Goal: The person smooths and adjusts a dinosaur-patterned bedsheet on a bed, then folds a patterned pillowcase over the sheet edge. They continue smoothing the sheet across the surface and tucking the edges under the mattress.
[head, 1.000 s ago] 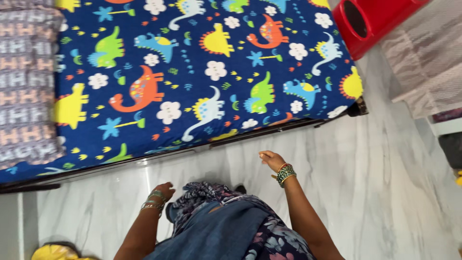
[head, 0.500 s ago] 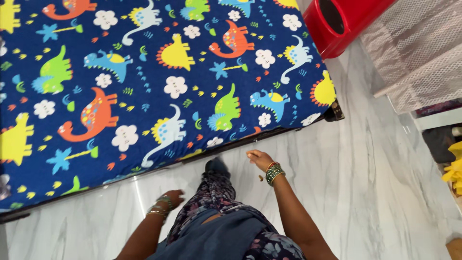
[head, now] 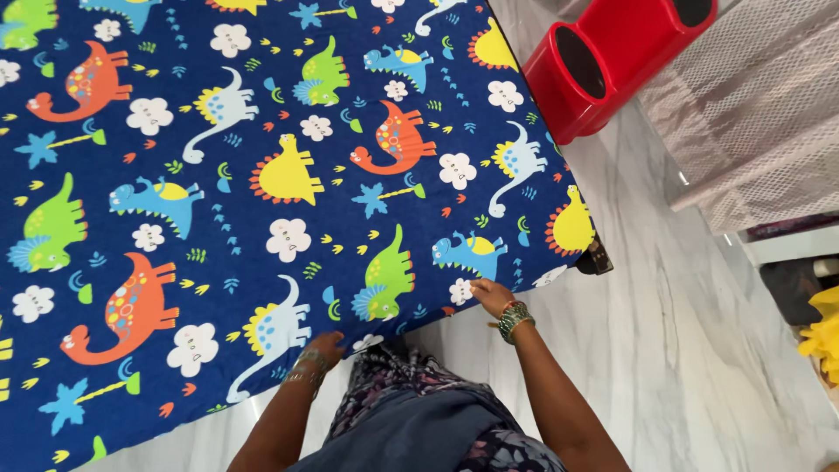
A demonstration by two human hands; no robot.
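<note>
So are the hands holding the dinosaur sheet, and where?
Both hands, left hand and right hand, are at the near edge of the dinosaur sheet. Whether they grip it or only touch it cannot be told.

Both hands [head: 492, 295] have reached the bedsheet [head: 262, 175] edge.

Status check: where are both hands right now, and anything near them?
Left hand and right hand both at bedsheet near edge. Grip unclear. Red stool by far corner, apart.

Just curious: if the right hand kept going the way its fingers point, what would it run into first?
The right hand already reaches the edge of the dinosaur-print bedsheet; going on, it would slide further onto that sheet, though depth is unclear.
</note>
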